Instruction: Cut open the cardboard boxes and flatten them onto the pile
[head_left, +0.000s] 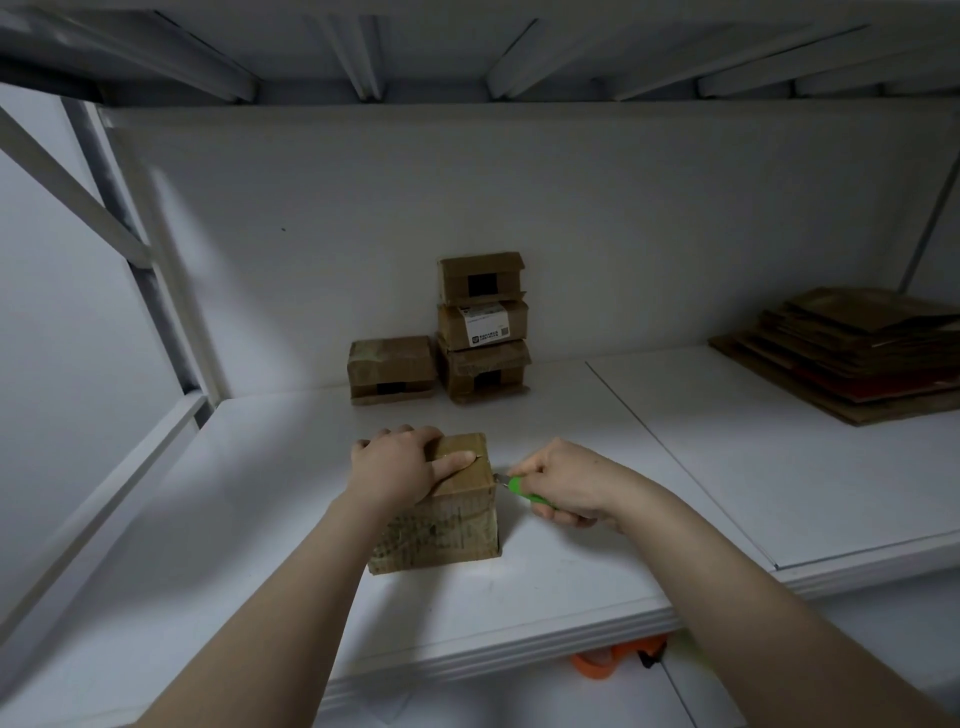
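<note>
White shelf (597, 431), left hand (397, 462) gripping seemingly sealed box (447, 530), right hand (563, 480) grip clamped on green cutter (524, 491)

Taped brown box (447, 525) stands upright, four more boxes (483, 325) behind, flattened pile (852, 358) right.

desk (260, 519) | front centre: box (441, 519), left hand (400, 467) on its top | just right of box: right hand (566, 486) with cutter (524, 491), tip at box's upper right edge | rear centre, by wall: stack of three boxes (483, 325); single box (392, 369) just left of stack | rear right: pile of flattened cardboard (852, 353)
</note>
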